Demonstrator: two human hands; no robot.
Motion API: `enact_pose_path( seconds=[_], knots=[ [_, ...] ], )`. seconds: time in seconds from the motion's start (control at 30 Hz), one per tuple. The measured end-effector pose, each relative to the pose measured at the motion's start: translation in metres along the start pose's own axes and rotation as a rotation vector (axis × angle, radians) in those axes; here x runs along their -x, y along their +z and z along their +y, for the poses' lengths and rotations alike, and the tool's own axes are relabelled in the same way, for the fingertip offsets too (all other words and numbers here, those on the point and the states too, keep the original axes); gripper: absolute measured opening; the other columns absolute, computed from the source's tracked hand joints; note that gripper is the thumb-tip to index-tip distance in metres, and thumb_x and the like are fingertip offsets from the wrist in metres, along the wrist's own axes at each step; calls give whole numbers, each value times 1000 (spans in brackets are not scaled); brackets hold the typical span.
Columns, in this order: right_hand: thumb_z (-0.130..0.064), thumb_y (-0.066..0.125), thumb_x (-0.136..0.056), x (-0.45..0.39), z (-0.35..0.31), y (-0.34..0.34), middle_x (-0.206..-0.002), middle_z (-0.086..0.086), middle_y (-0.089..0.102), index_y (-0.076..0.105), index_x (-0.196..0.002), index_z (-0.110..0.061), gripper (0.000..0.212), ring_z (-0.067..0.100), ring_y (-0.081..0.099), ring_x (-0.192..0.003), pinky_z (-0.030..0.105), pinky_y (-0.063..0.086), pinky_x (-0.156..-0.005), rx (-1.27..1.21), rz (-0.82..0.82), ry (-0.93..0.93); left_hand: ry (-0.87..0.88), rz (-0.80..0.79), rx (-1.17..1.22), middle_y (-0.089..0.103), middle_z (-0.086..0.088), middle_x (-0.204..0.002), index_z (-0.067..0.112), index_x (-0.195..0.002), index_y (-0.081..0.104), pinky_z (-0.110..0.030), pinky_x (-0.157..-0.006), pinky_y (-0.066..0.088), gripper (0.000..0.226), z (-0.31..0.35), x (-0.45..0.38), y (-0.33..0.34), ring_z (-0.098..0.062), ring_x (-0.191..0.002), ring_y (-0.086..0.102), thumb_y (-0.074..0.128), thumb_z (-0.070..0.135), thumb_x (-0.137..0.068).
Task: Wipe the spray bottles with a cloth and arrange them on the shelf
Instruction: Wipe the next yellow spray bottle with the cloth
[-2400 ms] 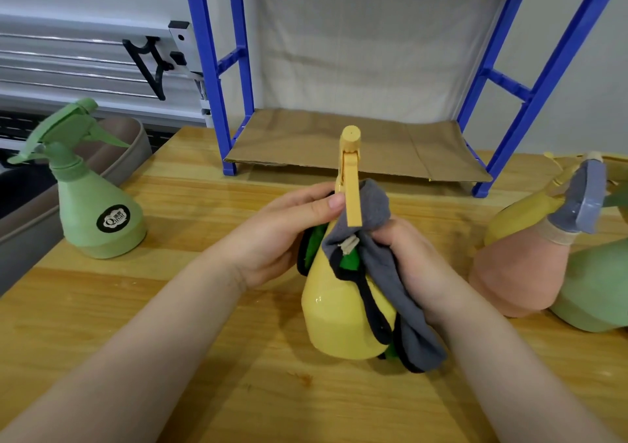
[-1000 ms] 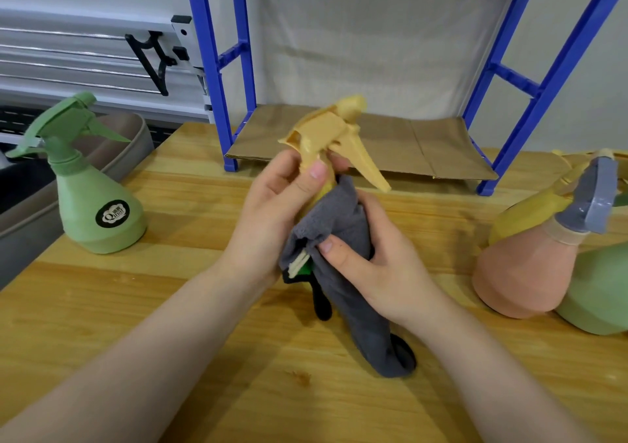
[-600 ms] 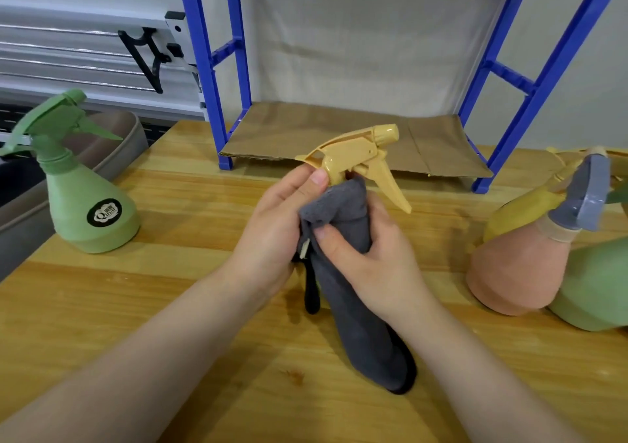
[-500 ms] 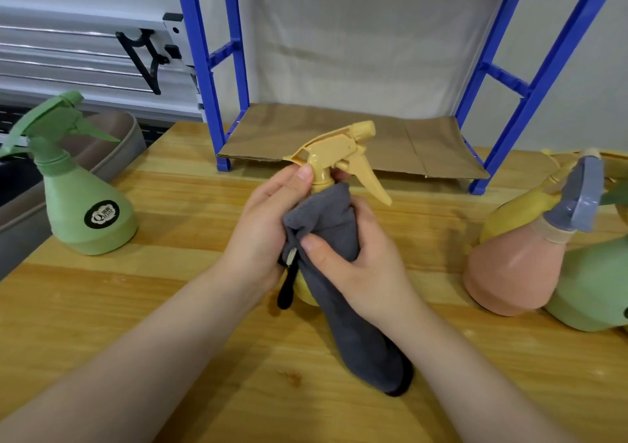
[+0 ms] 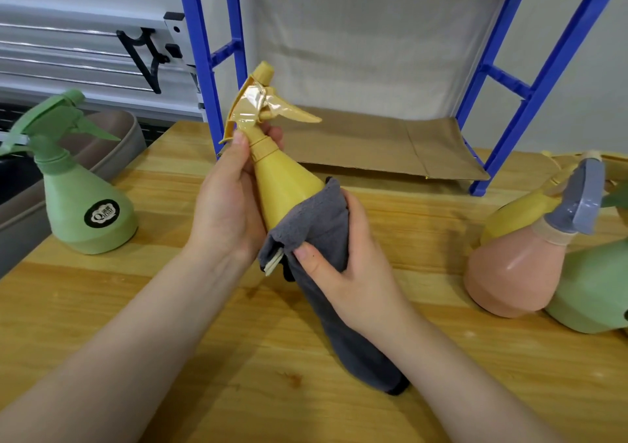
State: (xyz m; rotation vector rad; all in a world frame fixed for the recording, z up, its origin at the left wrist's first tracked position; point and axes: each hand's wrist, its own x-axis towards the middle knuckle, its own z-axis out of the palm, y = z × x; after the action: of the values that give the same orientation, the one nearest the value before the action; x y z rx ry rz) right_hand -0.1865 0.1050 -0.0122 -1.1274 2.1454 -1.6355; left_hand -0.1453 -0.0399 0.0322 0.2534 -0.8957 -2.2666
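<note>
A yellow spray bottle [image 5: 278, 177] is held tilted above the wooden table [image 5: 102, 306], its nozzle pointing up and away. My left hand [image 5: 227, 204] grips its neck just under the trigger head. My right hand [image 5: 343, 269] holds a grey cloth [image 5: 326, 232] wrapped around the bottle's lower body, which is hidden by it; the cloth's tail hangs down to the table. The blue shelf [image 5: 530, 79] with a cardboard-lined bottom level [image 5: 390, 147] stands behind.
A green spray bottle [image 5: 81, 198] stands at the left, beside a grey tub [image 5: 112, 143]. At the right lie a pink bottle with a grey trigger head [image 5: 516, 269], a green bottle [image 5: 598, 293] and another yellow bottle [image 5: 520, 211].
The yellow bottle has been turned and raised. The cloth has slid from the neck down to the lower body, baring the upper half.
</note>
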Motion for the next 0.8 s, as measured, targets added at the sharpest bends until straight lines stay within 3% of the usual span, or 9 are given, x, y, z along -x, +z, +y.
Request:
enact_pose_path(
  seconds=[0.3, 0.43, 0.57, 0.67, 0.8],
  knots=[
    [-67, 65, -68, -7, 2, -16, -130, -21, 55, 33, -140, -38, 85, -5, 55, -116, 20, 50, -92, 118, 83, 11, -6, -179, -67, 71, -1, -105, 11, -115, 60, -29, -82, 54, 31, -6, 4, -1, -11, -105, 64, 52, 28, -91],
    [-56, 69, -73, -7, 1, -17, -128, -16, 56, 39, -138, -32, 75, 0, 55, -116, 27, 51, -93, 202, 119, -13, -14, -298, -175, 72, -4, -107, 12, -113, 63, -31, -83, 55, 26, -13, 15, 2, -15, -101, 66, 58, 22, -89],
    [-55, 64, -72, -7, -8, -26, -101, -16, 62, 50, -115, -34, 49, 1, 60, -93, 32, 54, -73, 335, 200, -56, 22, -395, -391, 72, -6, -105, 13, -102, 66, -28, -88, 53, 16, -29, 27, 4, -18, -103, 66, 61, 14, -87],
    [-56, 63, -71, -7, -11, -28, -93, -13, 62, 50, -107, -33, 44, 4, 60, -86, 34, 53, -68, 366, 250, -90, 43, -396, -449, 70, -15, -108, 10, -101, 65, -29, -87, 53, 16, -31, 29, 5, -22, -103, 66, 64, 13, -86],
    [-46, 66, -72, -5, -9, -18, -105, -14, 61, 47, -119, -34, 52, 5, 61, -98, 38, 55, -75, 336, 239, -80, 66, -333, -461, 68, -21, -109, 8, -102, 67, -32, -89, 54, 20, -26, 26, 4, -26, -104, 66, 68, 17, -84]
  ],
)
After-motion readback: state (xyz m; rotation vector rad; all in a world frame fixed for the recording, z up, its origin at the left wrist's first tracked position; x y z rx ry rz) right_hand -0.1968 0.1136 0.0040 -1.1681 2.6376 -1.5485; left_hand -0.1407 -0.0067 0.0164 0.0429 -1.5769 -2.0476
